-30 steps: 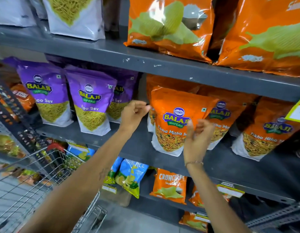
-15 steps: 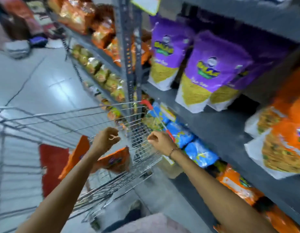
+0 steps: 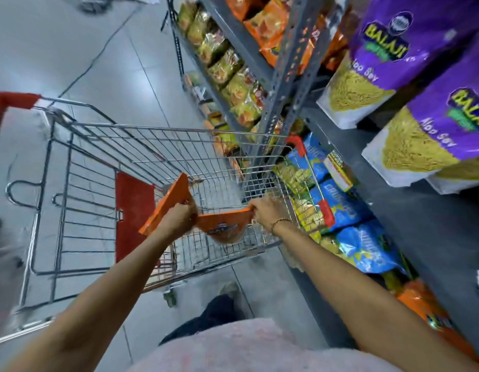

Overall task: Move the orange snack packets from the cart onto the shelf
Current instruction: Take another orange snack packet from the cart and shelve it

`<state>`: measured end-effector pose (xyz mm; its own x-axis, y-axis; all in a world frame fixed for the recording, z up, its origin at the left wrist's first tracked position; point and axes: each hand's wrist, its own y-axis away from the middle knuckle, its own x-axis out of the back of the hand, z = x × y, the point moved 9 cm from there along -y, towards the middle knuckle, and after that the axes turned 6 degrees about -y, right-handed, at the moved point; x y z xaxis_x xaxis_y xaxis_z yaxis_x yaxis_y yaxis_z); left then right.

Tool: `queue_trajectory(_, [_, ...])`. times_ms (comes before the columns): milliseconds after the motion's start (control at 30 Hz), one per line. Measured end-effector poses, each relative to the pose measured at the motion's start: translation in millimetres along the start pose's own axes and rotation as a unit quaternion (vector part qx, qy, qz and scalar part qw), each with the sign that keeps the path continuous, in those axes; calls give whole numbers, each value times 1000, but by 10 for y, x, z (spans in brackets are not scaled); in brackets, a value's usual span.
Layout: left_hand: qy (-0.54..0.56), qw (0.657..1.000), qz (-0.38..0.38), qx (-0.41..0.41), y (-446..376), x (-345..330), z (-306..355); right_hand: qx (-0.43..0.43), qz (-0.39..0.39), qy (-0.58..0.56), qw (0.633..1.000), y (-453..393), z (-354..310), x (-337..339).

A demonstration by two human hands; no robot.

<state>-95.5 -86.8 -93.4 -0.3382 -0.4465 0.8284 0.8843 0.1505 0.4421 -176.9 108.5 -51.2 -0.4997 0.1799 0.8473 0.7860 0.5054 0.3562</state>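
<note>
I look down into a wire shopping cart [image 3: 163, 146] with red trim. Two orange snack packets are inside it. My left hand [image 3: 178, 220] is closed around the top of the left orange packet [image 3: 167, 204], which stands tilted. My right hand [image 3: 267, 212] grips the top edge of the right orange packet [image 3: 223, 225], which lies lower in the basket. The grey metal shelf [image 3: 410, 210] runs along the right side, close to the cart.
Purple Balaji Aloo Sev bags [image 3: 378, 57] stand on the shelf at upper right. Blue snack bags [image 3: 367, 245] fill the shelf below, beside the cart's red corner. More orange packets [image 3: 421, 304] sit low at right. Open grey floor [image 3: 79, 49] lies left of the cart.
A second ago both hands were up at the orange packets on the shelf. My view swung down to the cart, and each hand has closed on an orange packet inside it.
</note>
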Motion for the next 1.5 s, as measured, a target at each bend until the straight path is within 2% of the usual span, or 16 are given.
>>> queue_trajectory(100, [-13,996,67,-59,-26,194,162,-21,55,-21,998,-2,143,117])
queue_trajectory(167, [14,988,136,-65,-14,454,266,-69,129,-102,984,79,311,288])
queue_trajectory(267, [133,961,229,-84,82,904,566,-88,227,-195,950,328,417,712])
queue_trajectory(367, [295,912,260,-114,216,1281,936,-51,304,-288,907,678,388,1209])
queue_trajectory(467, [385,877,244,-150,302,1549,1380,-34,367,-378,849,1101,433,1585])
queue_trajectory(567, [437,845,221,-214,370,1764,1902,-17,441,-411,798,1591,550,1904])
queue_trajectory(733, [414,838,175,-311,612,1941,2967,-58,592,-383,707,2588,912,2261])
queue_trajectory(867, [409,825,86,-380,825,1712,3899,-110,681,-348,635,3458,1217,2346])
queue_trajectory(933, [376,821,69,-424,999,1528,4342,-149,719,-316,601,3947,1397,2308])
queue_trajectory(1100, [367,787,3,-495,1741,1064,5288,-224,769,-248,544,5104,1716,2225])
queue_trajectory(1200, [366,761,-33,-534,2178,812,5729,-241,796,-233,504,5706,1904,2202])
queue_trajectory(1400, [302,744,-4,-596,3010,491,6402,-268,833,-224,430,6632,2366,2166])
queue_trajectory(1500, [247,742,26,-623,3335,376,6702,-275,841,-208,417,6989,2613,2207])
